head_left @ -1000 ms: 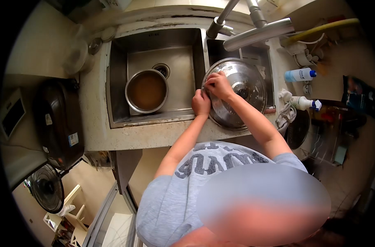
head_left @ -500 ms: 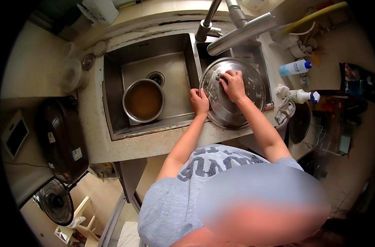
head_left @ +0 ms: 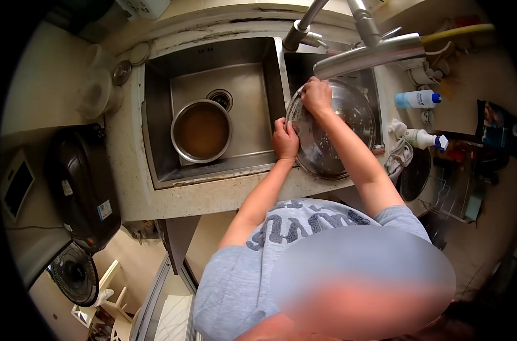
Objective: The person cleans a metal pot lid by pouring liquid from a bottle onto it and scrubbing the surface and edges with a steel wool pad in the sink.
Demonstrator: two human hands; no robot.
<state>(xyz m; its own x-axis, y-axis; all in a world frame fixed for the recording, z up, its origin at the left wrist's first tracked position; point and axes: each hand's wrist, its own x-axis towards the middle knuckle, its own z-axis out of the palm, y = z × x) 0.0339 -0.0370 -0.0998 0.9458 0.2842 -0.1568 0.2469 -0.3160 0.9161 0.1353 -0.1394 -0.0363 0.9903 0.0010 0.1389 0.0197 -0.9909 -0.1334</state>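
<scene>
A large round steel pot lid (head_left: 322, 149), wet and flecked with white suds, rests tilted over the smaller right sink basin. My left hand (head_left: 285, 140) grips the lid's left edge, thumb on top and fingers wrapped beneath. At the upper left rim, my right hand (head_left: 317, 95) is closed and pressed to the metal. A greyish steel wool scrubber is mostly hidden under its fingers. Inside the larger left sink basin (head_left: 244, 77), a steel pot (head_left: 177, 149) holds brownish liquid beside the drain.
The faucet's thick metal spout (head_left: 372, 55) reaches over the lid's far side. Right of the sink are a blue-capped bottle (head_left: 416, 99), a spray bottle (head_left: 420, 138) and a crumpled cloth (head_left: 399, 156). A dark appliance (head_left: 82, 187) stands left of the counter.
My right hand has moved from the lid's upper middle to its upper left rim. The lid has tilted differently, while my left hand keeps its edge. The camera view has shifted slightly.
</scene>
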